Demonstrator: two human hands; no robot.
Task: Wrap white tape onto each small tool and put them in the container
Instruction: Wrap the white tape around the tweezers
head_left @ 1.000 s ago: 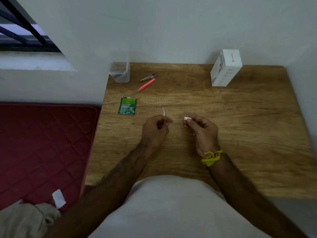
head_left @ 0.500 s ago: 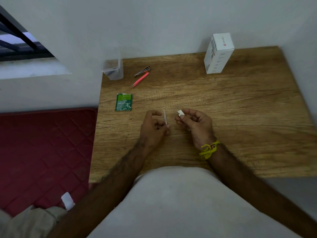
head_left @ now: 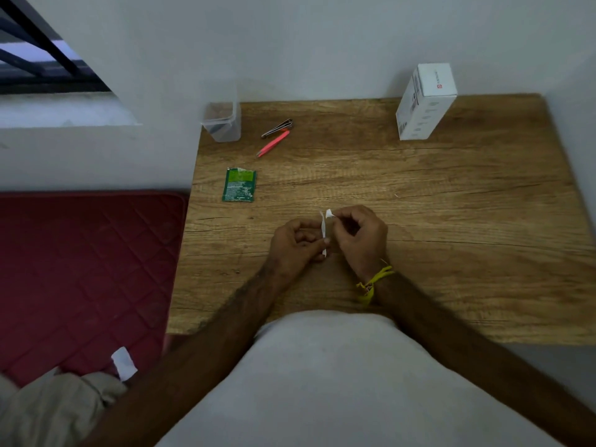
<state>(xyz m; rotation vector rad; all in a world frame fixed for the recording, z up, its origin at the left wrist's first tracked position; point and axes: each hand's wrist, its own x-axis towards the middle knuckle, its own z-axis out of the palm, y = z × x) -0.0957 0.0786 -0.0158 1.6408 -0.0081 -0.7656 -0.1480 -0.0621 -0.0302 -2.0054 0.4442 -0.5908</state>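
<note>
Left hand [head_left: 298,241] pinches thin white-taped tool [head_left: 323,235] upright over table [head_left: 419,201]. Right hand [head_left: 361,235] pinches small white tape bit [head_left: 329,214], maybe roll. Clear container [head_left: 222,122], pink tweezers [head_left: 273,143], metal clipper [head_left: 278,127] far back.

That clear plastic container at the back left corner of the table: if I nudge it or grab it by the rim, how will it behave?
The clear container looks thin-walled, with little visible inside, so it is probably light and would slide on the smooth wooden table when nudged. It stands rather tall for its base at the table's corner, so a high push might tip it or send it over the edge.
</note>
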